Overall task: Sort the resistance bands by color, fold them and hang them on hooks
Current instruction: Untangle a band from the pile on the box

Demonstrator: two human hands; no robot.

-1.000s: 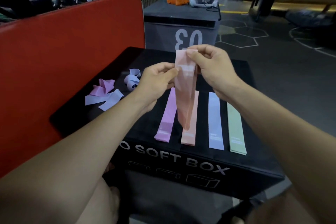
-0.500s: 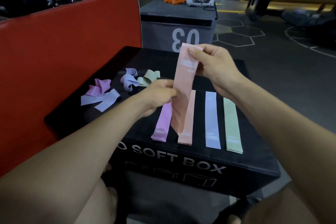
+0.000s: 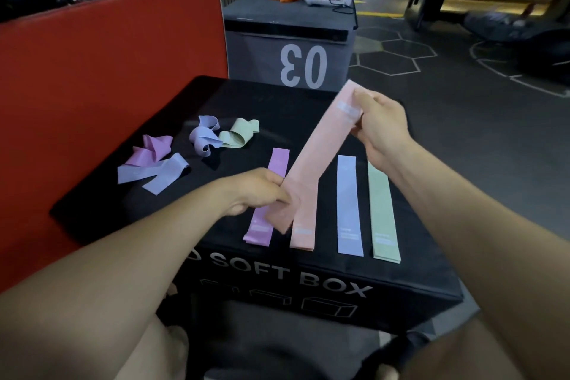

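Pink band (image 3: 320, 148) stretches slantwise over the black box (image 3: 308, 284), left hand (image 3: 262, 191) pinching its lower end, right hand (image 3: 381, 129) gripping the top.

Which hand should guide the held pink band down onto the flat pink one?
Left, probably. The left hand grips the held pink band low, right beside the flat pink band; the right hand holds the far end higher up.
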